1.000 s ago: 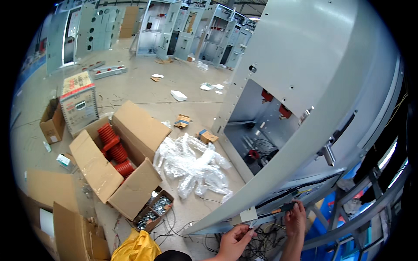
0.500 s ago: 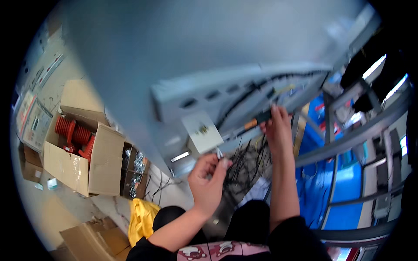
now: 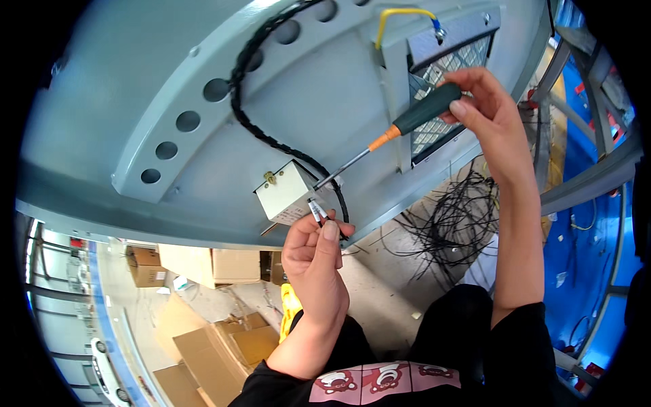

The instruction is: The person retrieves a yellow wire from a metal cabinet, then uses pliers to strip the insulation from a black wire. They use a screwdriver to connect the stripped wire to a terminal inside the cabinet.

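My right hand (image 3: 489, 112) grips the dark green handle of a screwdriver (image 3: 400, 128) with an orange collar. Its thin shaft slants down-left, and the tip rests at the side of a small pale metal box (image 3: 286, 193) fixed to the grey cabinet panel (image 3: 169, 81). My left hand (image 3: 314, 252) is just below the box, pinching thin wires with white sleeves (image 3: 316, 211) that enter the box by the screwdriver tip. A black braided cable (image 3: 271, 139) runs along the panel down to the box.
A yellow earth wire (image 3: 400, 15) loops above a mesh vent (image 3: 444, 64) in the panel. A tangle of black wires (image 3: 451, 217) lies on the floor to the right. Cardboard boxes (image 3: 217, 339) sit lower left, and blue flooring (image 3: 583, 251) lies at right.
The view has swung from the workshop floor up close to the cabinet panel. Both hands have risen to the small box, the screwdriver tip now meeting it and the left hand pinching the wires.
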